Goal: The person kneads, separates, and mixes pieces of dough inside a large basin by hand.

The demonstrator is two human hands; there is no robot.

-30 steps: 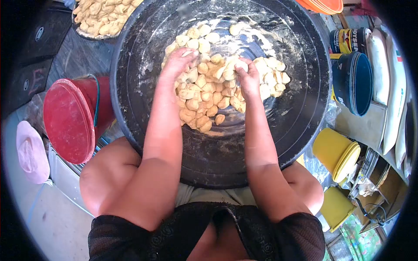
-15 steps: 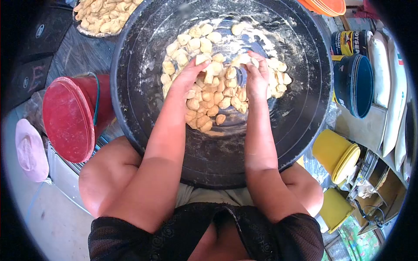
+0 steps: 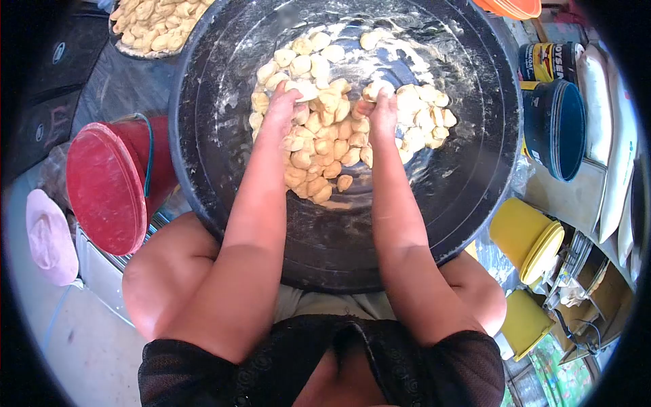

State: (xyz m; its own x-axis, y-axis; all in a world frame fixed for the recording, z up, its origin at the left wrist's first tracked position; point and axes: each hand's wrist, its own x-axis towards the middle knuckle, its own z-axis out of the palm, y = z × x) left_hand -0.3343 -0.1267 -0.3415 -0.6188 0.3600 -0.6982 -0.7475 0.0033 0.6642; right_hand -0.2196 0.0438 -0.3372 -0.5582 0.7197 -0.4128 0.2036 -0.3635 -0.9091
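A wide black basin [image 3: 325, 254] lies across my lap, its inside streaked with pale powder. Many tan, rounded dough pieces [image 3: 315, 163] are heaped in its middle, with paler ones to the right. My left hand [image 3: 282, 108] is at the left of the heap, fingers closed on a pale dough piece [image 3: 302, 89]. At the right of the heap my right hand [image 3: 380, 112] grips another pale dough piece [image 3: 377, 89] between thumb and fingers. The undersides of both hands are hidden.
A round tray [image 3: 116, 42] of similar pieces is at the upper left. Left stand a red bucket [image 3: 105, 190] and a pink hat [image 3: 51, 237]. Right are a blue bucket [image 3: 568, 130], yellow buckets [image 3: 519, 234] and white sacks [image 3: 597, 108]; an orange container [image 3: 512, 7] is above.
Since half a second ago my left hand has moved slightly left and my right hand left and a little down, each with a dough piece. Some pieces between them have shifted.
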